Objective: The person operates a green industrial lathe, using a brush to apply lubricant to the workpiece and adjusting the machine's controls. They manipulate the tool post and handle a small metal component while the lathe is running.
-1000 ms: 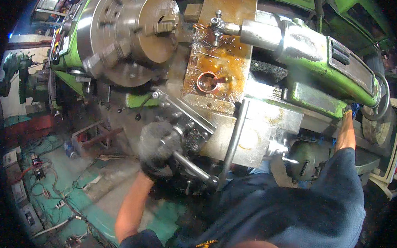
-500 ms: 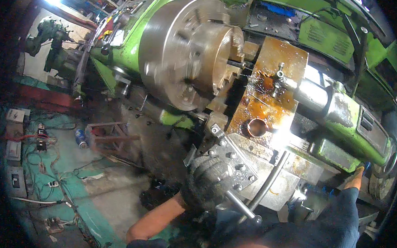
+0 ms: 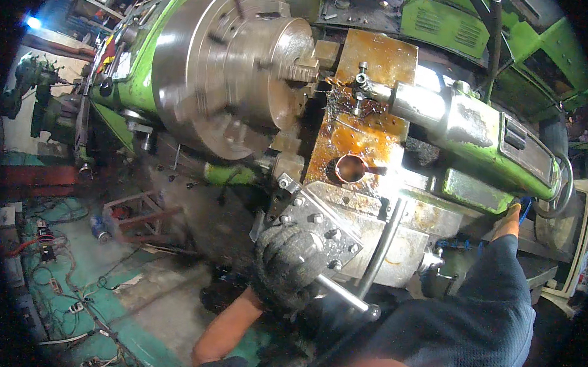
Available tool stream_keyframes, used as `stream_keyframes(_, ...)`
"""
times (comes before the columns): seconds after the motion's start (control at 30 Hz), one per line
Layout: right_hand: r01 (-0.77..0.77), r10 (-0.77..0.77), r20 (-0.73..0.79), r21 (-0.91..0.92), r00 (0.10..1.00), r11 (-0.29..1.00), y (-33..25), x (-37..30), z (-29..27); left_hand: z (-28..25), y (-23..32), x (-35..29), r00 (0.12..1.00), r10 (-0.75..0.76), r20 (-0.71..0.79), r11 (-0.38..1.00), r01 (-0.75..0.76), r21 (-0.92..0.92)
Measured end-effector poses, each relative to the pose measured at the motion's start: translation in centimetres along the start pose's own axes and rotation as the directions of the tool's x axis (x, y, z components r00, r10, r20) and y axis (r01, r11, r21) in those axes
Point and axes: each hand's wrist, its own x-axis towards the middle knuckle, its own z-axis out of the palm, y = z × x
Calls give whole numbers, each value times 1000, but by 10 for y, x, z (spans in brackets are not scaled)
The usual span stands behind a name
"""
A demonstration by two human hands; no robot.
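Note:
My left hand (image 3: 290, 262), in a dark grimy glove, is curled over the near left corner of the lathe's bolted tool post (image 3: 335, 228). A bar handle (image 3: 351, 297) with a ball end sticks out beside it. To the far right, my bare right hand (image 3: 510, 222) reaches under the green tailstock (image 3: 486, 139), next to something blue (image 3: 524, 208); its fingers are mostly hidden. Beyond the tool post, the big chuck (image 3: 207, 75) is blurred by spinning, with a round workpiece (image 3: 292, 72) in it.
An oily brown plate (image 3: 378, 56) lies across the carriage, holding a small round cup (image 3: 351, 168). A long steel lever (image 3: 382, 246) slants up beside the tool post. On the floor at left are a rusty metal frame (image 3: 135, 212), a can (image 3: 100, 229) and tangled cables (image 3: 73, 272).
The whole view has shifted, so the lathe sits further left and higher. Both hands keep their places on the machine, and the chuck is blurred in both frames.

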Motion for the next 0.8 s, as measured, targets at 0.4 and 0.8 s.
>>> stream_keyframes(0.4,26,-26,8,-39,1000,999,-22,6,-8,0,-6,-4,1000,13,-14,1000,-13,11)
stream_keyframes(0.8,78,-77,23,-52,997,996,-24,13,-7,25,-23,-38,993,-112,-24,993,112,19)
